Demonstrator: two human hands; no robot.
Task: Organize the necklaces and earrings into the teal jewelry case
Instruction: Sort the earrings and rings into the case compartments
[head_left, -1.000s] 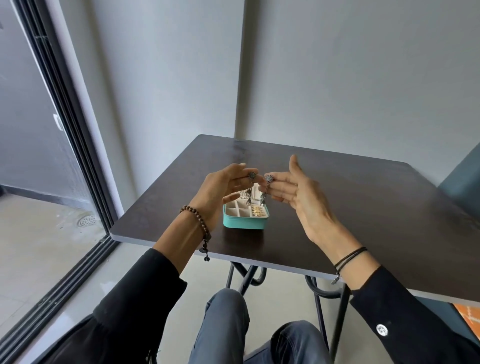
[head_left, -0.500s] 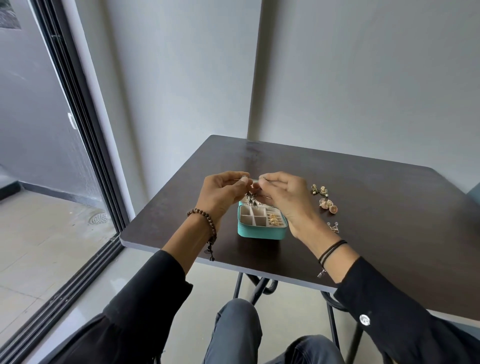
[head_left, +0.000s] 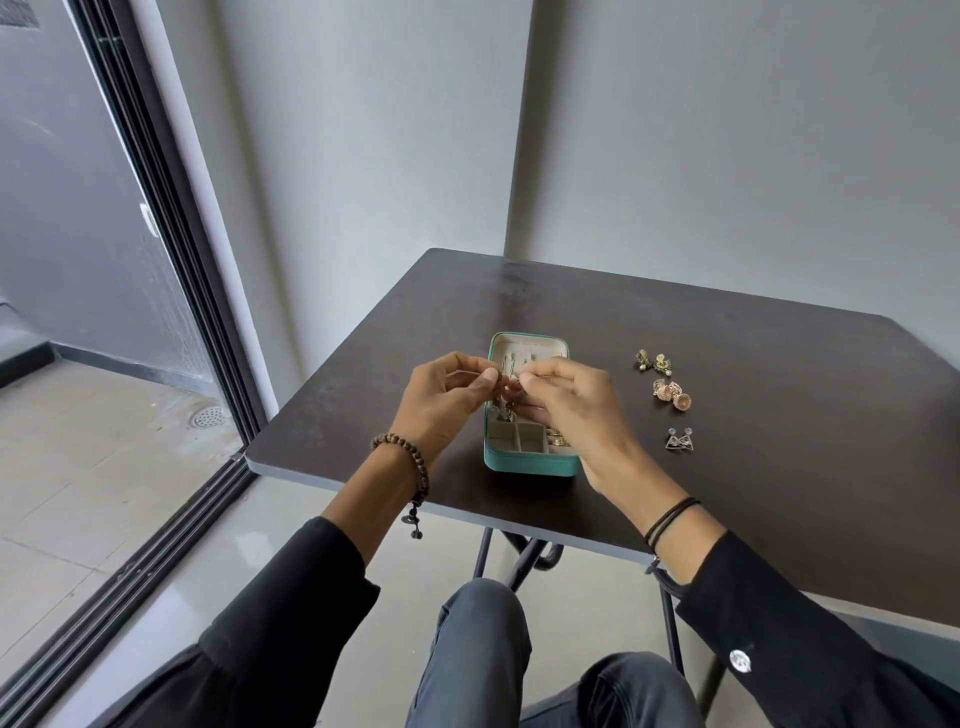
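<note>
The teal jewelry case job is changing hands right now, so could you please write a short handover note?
Left hand and right hand: both pinch a small earring piece together above the open teal jewelry case.
Case: near table front edge, lid up; some gold pieces sit in its right compartments.
Left to do: three earring pairs lie on the table right of the case: green-gold, peach, silver triangular.
No necklace clearly visible.

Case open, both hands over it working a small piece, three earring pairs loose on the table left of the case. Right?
Not quite. In the head view the three earring pairs lie right of the case, not left. The rest holds: case open, left hand and right hand over it, pinching a small piece.
</note>
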